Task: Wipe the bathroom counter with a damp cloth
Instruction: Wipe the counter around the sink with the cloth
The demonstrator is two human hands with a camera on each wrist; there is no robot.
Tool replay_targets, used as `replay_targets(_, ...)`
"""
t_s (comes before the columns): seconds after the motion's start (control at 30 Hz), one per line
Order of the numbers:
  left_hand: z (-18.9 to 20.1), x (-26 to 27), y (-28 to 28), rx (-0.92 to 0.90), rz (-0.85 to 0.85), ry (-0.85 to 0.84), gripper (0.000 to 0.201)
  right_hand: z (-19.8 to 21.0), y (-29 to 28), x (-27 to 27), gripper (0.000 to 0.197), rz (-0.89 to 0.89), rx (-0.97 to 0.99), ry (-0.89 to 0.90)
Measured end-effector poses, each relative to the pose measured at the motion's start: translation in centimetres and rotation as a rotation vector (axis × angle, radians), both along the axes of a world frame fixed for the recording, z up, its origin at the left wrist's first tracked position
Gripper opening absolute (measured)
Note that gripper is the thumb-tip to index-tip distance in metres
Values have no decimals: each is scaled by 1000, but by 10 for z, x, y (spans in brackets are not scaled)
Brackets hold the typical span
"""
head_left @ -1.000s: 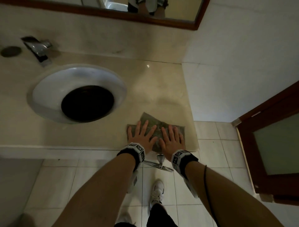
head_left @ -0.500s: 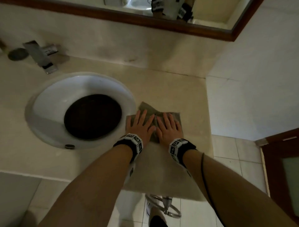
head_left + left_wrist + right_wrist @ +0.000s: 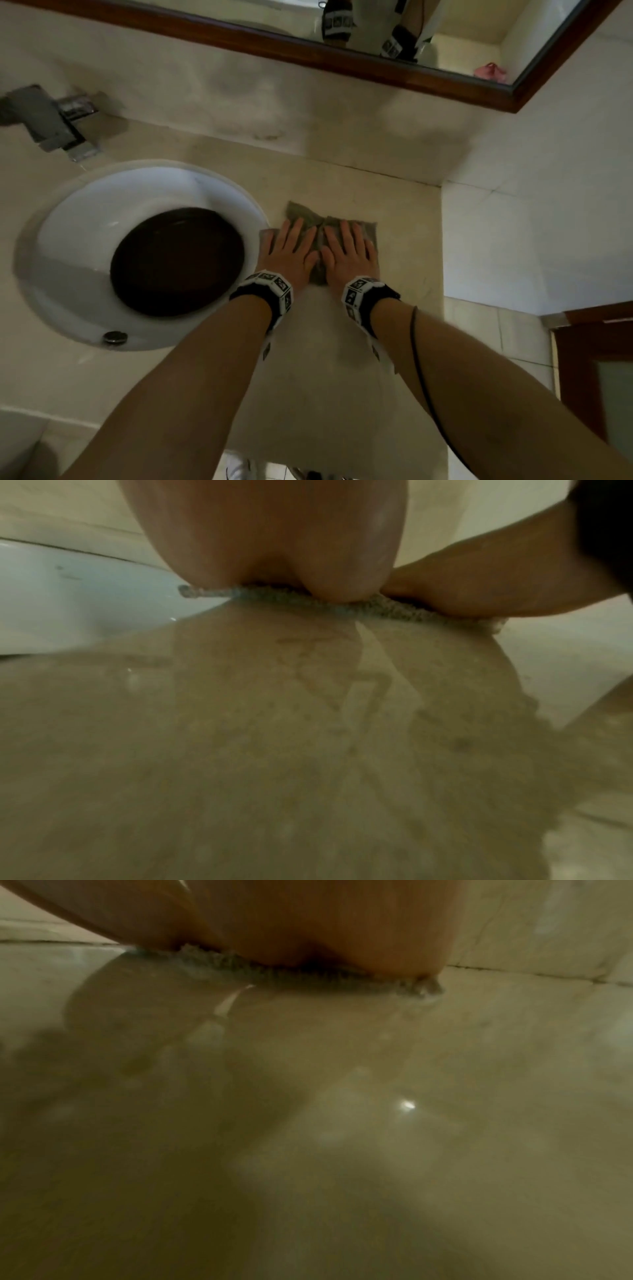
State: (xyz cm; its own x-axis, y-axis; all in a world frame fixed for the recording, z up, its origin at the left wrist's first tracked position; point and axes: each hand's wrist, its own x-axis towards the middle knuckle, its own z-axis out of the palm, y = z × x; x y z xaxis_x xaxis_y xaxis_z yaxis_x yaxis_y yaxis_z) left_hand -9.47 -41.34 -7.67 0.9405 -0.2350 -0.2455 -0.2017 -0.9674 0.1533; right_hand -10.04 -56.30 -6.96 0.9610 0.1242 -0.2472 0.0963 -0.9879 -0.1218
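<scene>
A grey-green damp cloth [image 3: 301, 213] lies flat on the beige stone counter [image 3: 404, 219], just right of the sink. My left hand [image 3: 289, 251] and right hand [image 3: 347, 251] press on it side by side, fingers straight and spread, pointing toward the back wall. In the left wrist view the heel of my left hand [image 3: 274, 547] sits on the cloth's nubbly edge [image 3: 394, 611], with the right hand [image 3: 496, 585] beside it. The right wrist view shows my right hand [image 3: 325, 920] on the cloth [image 3: 308, 972] and a wet sheen on the counter [image 3: 342, 1123] behind.
A white round sink [image 3: 68, 240] with a dark bowl lies left of the cloth, its rim [image 3: 68, 601] touching the cloth's left corner. A metal tap [image 3: 51, 120] stands at the back left. A wood-framed mirror [image 3: 411, 68] hangs above; a tiled wall [image 3: 531, 222] bounds the counter's right end.
Both hands have pushed the cloth away from the counter's front edge toward the back wall, beside the sink rim. A wet band is left behind it.
</scene>
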Motion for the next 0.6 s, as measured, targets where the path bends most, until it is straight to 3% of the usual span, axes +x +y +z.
replay_targets(0.17,6,-15,1,-69,26,46,61,-1,0,-19,55,-125,27,20)
replay_targets(0.37,15,-74,4,-52,-36,109,63,8,0,-87,57,-165,8,73)
replay_targets(0.5,23,-92,4,-50,-128,75,66,14,1,-127,62,-221,-1,95)
replay_targets(0.6,22,-93,6,-80,-228,83,70,20,1,-139,51,-306,117,91)
